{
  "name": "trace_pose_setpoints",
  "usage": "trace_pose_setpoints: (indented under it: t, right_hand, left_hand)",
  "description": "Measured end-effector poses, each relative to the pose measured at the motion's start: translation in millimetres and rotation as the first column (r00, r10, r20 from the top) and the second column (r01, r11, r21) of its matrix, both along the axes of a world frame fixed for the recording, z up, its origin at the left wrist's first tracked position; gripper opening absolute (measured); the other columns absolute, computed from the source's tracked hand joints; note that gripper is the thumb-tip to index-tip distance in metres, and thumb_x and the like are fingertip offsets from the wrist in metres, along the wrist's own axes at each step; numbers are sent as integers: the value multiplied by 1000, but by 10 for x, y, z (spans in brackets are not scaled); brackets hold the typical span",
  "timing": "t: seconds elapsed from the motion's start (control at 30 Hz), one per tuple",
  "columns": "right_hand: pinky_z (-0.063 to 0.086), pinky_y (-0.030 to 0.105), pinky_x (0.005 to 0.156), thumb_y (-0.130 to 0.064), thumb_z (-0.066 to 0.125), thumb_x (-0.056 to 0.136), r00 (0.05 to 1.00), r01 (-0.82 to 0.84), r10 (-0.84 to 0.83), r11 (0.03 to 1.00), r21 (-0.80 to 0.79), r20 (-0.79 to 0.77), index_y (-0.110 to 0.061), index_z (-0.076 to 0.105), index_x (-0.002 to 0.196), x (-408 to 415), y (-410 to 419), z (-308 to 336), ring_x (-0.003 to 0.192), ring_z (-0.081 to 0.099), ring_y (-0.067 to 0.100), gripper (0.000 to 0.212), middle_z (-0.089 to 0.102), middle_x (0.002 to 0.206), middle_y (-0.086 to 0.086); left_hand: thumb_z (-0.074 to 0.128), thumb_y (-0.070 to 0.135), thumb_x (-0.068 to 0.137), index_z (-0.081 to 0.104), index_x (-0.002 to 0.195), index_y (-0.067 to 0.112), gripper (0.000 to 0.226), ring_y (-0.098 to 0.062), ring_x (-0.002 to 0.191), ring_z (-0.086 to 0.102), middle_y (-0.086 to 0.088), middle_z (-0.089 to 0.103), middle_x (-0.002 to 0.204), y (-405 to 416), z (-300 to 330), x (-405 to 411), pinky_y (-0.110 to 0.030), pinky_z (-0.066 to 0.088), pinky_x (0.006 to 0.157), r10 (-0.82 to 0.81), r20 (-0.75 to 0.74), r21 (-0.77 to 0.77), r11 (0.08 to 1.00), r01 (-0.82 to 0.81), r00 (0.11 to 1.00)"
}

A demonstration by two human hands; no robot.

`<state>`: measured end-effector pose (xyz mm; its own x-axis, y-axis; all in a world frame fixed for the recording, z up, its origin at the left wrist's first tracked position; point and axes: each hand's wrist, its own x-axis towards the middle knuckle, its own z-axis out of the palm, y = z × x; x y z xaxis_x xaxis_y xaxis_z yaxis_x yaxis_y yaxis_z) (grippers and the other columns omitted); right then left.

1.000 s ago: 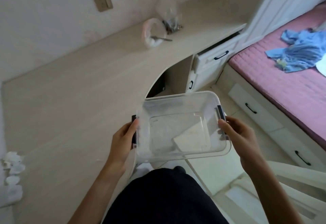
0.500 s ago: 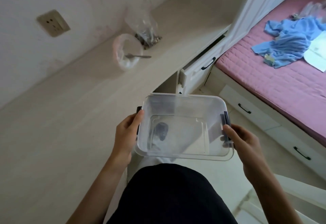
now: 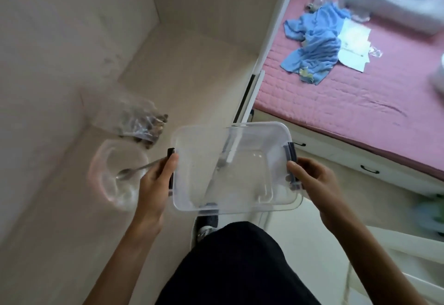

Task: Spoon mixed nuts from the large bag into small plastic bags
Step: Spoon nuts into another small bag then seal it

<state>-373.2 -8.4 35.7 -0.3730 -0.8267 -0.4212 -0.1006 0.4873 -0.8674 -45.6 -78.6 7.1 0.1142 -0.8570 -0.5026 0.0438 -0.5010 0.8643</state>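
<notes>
Mia: Box (image 3: 230, 167) first! Clear plastic box, nothing in it, held up over the edge of the desk (image 3: 72, 244).

Ben: Who holds it?

Mia: Both hands. The left hand (image 3: 153, 184) grips the left side of the box, thumb up by the dark clip. The right hand (image 3: 314, 182) grips the right side of the box, fingers curled by the other dark clip.

Ben: Where are the nuts?

Mia: In the large bag (image 3: 141, 124). It lies on the desk, up and to the left of the box, close to the wall. It is a see-through, crinkly bag, with brown and tan bits inside. It looks blurry, so I can't tell how full it is.

Ben: And the spoon?

Mia: The spoon (image 3: 134, 171) is just left of the box, lying on a round roll of thin clear stuff (image 3: 117, 175). I think those are the small plastic bags, but I can't be sure.

Ben: So what now?

Mia: I think the box should go down flat on the desk, near the large bag. Keep it level, go slow, and don't bump the spoon.
</notes>
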Motion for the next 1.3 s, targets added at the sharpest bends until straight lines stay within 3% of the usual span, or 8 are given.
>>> trace_pose_setpoints:
  t: [0.2, 0.3, 0.6, 0.73, 0.9, 0.97, 1.13, 1.3]
  right_hand:
    - [61, 46, 84, -33, 75, 92, 999, 53, -53, 998, -16, -10, -24, 76, 108, -44, -587, -18, 86, 74, 20, 18, 79, 94, 0]
    - [60, 49, 84, -31, 75, 93, 997, 73, -73, 997, -16, -1, -23, 77, 107, -127, -820, -42, 85, 72, 20, 17, 79, 94, 2]
    - [59, 25, 75, -33, 73, 94, 994, -82, 83, 997, -14, 78, -21, 75, 113, -635, -1887, -172, 88, 74, 10, 22, 79, 99, -5]
    - [55, 13, 65, -35, 70, 96, 981, -187, 188, 982, -18, 57, -27, 72, 110, -976, -2579, -211, 82, 73, 2, 17, 78, 93, -12]
    - [56, 27, 75, -39, 67, 97, 952, -305, 305, 952, -8, -20, -23, 70, 114, -1056, -3278, -146, 85, 69, 12, 23, 74, 93, -3]
    - [53, 24, 72, -37, 66, 97, 868, -497, 497, 867, -39, -15, -21, 70, 115, -1061, -3745, -36, 77, 66, 5, 25, 74, 89, -5]
    - [42, 8, 50, -35, 67, 96, 696, -718, 709, 690, -93, -113, -27, 69, 109, -693, -4591, 154, 56, 58, -6, 15, 67, 67, -25]
    - [42, 22, 59, -33, 63, 97, 443, -886, 821, 463, -35, -360, -19, 69, 100, -102, -5283, 158, 68, 59, 12, 16, 62, 73, -8]
  left_hand:
    - [73, 68, 73, 80, 101, 45, 37, -9, 105, 74, 12, 79, 110, -605, -31, -90, -25, 57, 73, 0, -40, -67, 998, -3, 999]
    - [73, 50, 90, 80, 98, 49, 11, -2, 103, 73, 18, 78, 109, -851, -12, -195, -15, 56, 67, -17, -24, -102, 995, 14, 1000]
    - [66, 41, 97, 78, 107, 25, 22, -24, 111, 70, 6, 78, 104, -1507, -182, -592, -34, 54, 81, 139, 18, -29, 990, -138, 990]
    - [63, 39, 101, 78, 80, 34, 27, -9, 85, 69, 13, 74, 85, -1706, -97, -1054, -37, 50, 79, 219, 118, -52, 975, -215, 968]
    - [64, 39, 99, 62, 56, 37, 44, 6, 53, 51, 19, 54, 56, -1765, 5, -1430, -19, 46, 55, 390, 211, -115, 921, -373, 897]
    - [65, 40, 99, 69, 62, 41, 38, 5, 60, 59, 21, 63, 62, -1778, 40, -1568, -13, 46, 53, 575, 180, -77, 817, -572, 798]
    - [65, 46, 98, 71, 83, 25, 26, -17, 76, 65, 0, 70, 85, -1798, 128, -1767, -30, 53, 67, 770, 117, 36, 628, -778, 627]
    - [67, 44, 97, 71, 105, 17, 29, -22, 93, 72, -6, 75, 101, -1894, 72, -1888, -32, 60, 65, 856, 47, 128, 505, -853, 514]
